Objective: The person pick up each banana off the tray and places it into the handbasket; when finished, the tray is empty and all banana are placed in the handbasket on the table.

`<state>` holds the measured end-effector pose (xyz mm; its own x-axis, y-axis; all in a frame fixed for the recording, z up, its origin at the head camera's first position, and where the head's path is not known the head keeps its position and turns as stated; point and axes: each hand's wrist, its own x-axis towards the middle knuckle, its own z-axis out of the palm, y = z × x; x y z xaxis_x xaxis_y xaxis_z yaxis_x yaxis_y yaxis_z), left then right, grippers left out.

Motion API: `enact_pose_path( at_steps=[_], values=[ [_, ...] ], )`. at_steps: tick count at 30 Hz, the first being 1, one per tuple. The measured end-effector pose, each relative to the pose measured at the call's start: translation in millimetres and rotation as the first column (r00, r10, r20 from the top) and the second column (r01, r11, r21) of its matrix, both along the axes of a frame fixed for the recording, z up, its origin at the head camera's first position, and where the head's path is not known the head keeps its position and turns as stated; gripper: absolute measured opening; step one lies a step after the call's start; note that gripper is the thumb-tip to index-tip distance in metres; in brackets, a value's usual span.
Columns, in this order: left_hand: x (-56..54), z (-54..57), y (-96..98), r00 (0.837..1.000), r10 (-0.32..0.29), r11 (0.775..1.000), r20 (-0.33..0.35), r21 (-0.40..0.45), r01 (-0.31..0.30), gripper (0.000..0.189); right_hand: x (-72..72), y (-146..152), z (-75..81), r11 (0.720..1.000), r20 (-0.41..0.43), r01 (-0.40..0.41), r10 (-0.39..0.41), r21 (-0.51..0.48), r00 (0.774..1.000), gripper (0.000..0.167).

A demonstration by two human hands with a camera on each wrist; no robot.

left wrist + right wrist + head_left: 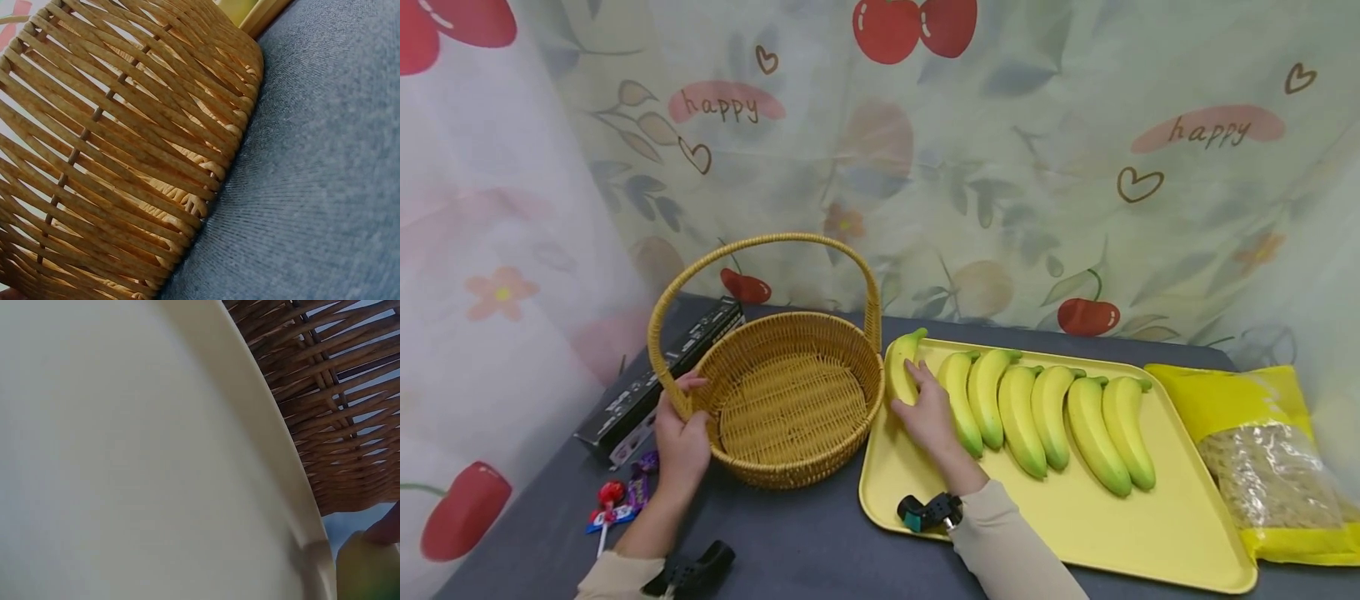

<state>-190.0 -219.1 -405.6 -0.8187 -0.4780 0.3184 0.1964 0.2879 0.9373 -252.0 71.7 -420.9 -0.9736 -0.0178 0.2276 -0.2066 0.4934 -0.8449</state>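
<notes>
My left hand (pixel 682 437) grips the left side of a round wicker basket (pixel 842 437) where its tall handle meets the rim. In the left wrist view, the basket's woven wall (pixel 119 137) stands close against the grey-blue cloth. At the left end of a yellow tray (pixel 1120 533), my right hand (pixel 931 410) holds a yellow-green banana (pixel 904 354) between thumb and fingers. In the right wrist view, a fingertip (pixel 387 528) lies on that banana's end (pixel 365 569), beside the tray rim. Several more bananas (pixel 1022 421) lie in a row to the right. Nothing lies inside the basket.
A long black box (pixel 658 379) lies behind and left of the basket. Near my left forearm are a red lollipop (pixel 612 493) and purple-wrapped sweets (pixel 640 487). A yellow bag with a clear window (pixel 1270 467) borders the tray's right side. Printed curtains (pixel 940 167) hang behind.
</notes>
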Motion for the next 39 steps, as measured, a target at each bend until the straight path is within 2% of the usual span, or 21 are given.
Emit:
enact_pose_path(
  at_steps=[7, 15, 27, 34, 39],
  values=[
    [-0.9, -1.3, 1.5, 1.0, -0.006, 1.0, -0.014, -0.004, 0.006, 0.038, 1.4, 3.4, 11.4, 0.992, 0.04, 0.038, -0.034, -0.122, 0.999, 0.064],
    [-0.2, -1.3, 0.3, 1.0, -0.013, 1.0, -0.012, -0.009, 0.012, 0.038, 8.2, 12.9, 25.8, 0.99, 0.095, -0.004, 0.018, -0.143, 0.995, 0.065],
    [-0.5, -1.1, -0.1, 1.0, -0.007, 1.0, -0.019, -0.008, 0.007, 0.038, 32.5, 42.1, 49.2, 0.989, 0.104, -0.145, 0.142, 0.016, 0.984, 0.065],
    [-2.1, -2.2, 0.2, 0.999, -0.007, 1.0, -0.035, -0.006, 0.006, 0.037, 51.0, 53.0, 65.0, 0.971, 0.041, -0.204, 0.201, 0.122, 0.979, 0.062],
    [-0.8, -1.9, 0.4, 0.999, -0.004, 1.0, -0.033, -0.006, 0.004, 0.037, 60.5, 56.9, 77.7, 0.95, 0.038, -0.26, 0.257, 0.171, 0.966, 0.062]
  ],
)
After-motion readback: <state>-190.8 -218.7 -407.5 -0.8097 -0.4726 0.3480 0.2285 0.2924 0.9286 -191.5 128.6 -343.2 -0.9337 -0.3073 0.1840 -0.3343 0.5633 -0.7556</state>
